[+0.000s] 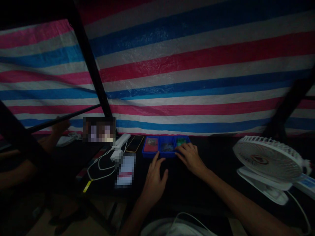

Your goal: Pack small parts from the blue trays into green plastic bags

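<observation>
Three small blue bins stand side by side on the dark table. In the left bin (143,151) lies something red with small pale items on top. The middle bin (167,154) holds small items too dim to name, and the right bin (180,137) has green contents. My left hand (155,177) rests before the left bin, fingers stretched out and thumb apart, a fingertip near its front edge. Over the front of the middle and right bins reaches my right hand (190,156), fingers bent down at the rim. Its fingertips are too dark to show whether they hold anything.
A white clip fan (267,160) stands on the right. Left of the bins lie a dark phone (135,144), a white power strip (121,141), a charger (116,155) with white cables and a blurred-out screen (125,171). Another person's arm (14,170) is at far left, beyond a black post.
</observation>
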`<state>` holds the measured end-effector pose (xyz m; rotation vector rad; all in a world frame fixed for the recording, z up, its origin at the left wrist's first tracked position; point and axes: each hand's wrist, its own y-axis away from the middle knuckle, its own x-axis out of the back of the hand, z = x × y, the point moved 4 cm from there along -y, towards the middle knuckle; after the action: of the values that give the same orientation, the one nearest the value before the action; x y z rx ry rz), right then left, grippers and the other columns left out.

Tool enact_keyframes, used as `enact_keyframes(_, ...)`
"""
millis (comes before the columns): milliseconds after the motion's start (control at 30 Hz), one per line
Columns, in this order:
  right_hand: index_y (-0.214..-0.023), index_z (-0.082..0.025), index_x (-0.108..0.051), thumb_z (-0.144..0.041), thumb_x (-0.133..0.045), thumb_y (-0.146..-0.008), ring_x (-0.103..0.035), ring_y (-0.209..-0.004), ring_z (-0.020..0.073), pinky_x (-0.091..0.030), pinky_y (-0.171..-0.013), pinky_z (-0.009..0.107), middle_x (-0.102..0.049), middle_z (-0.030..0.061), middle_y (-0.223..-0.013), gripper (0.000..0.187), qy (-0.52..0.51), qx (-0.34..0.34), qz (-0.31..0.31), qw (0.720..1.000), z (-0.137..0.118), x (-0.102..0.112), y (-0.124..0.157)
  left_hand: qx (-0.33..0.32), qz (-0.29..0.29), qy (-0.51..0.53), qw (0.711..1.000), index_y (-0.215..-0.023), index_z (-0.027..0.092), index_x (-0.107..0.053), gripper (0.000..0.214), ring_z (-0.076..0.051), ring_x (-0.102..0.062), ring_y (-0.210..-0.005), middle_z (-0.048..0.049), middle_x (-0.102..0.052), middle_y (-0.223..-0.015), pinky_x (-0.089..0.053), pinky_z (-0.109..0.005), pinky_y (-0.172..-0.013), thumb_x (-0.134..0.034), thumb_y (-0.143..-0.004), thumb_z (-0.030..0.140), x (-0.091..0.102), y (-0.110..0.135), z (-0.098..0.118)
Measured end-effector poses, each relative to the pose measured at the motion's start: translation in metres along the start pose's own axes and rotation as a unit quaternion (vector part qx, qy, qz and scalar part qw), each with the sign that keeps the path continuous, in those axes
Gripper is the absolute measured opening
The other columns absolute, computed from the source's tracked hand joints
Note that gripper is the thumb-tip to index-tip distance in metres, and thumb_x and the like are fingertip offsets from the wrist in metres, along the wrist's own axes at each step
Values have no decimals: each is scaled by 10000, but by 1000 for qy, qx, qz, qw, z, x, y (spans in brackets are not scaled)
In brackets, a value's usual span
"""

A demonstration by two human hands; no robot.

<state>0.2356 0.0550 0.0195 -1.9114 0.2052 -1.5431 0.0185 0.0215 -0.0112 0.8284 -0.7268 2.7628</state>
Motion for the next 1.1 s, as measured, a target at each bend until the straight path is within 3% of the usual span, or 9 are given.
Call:
enact_keyframes(267, -1288, -299, -710, -269, -598, -1054, -571, -1000, 279, -415, -819, 383, -686, 96, -1095, 261, -30, 30, 0, 999, 5, -5, 1, -12, 20, -2, 1000, -1564, 332, -392, 583, -319, -395, -1526, -106, -318, -1708, -422, -575, -1169, -572, -1010, 309, -1, -2, -4)
enact_keyframes(500, -1224, -269, -733, -243, -595, -1050, -567, -984, 273, -419, -819, 390, -677, 97, -1080, 224, -39, 35, -4, 999, 6, -4, 0, 9, 0, -14, 1000, -1513, 289, -456, 486, -301, -357, -1550, -111, -285, -1716, -451, -536, -1153, -537, -1036, 334, -1, -4, -7)
enact_keyframes(900, -1166, -239, -723, -225, -585, -1053, -565, -990, 268, -417, -842, 384, -660, 97, -1076, 179, -44, 45, -18, 998, -2, 3, -1, 2, 4, -16, 1000, -1360, 290, -603, 341, -292, -493, -1449, -82, -359, -1697, -506, -508, -1103, -577, -1020, 309, 3, -4, 0)
enact_keyframes(1100, -1192, -262, -706, -220, -572, -1053, -569, -993, 267, -415, -842, 386, -660, 92, -1078, 197, -46, 50, -18, 998, 0, 1, -1, 10, -1, -20, 1000, -1380, 295, -590, 352, -291, -495, -1449, -82, -319, -1716, -494, -516, -1115, -570, -1029, 322, 2, -4, -1)
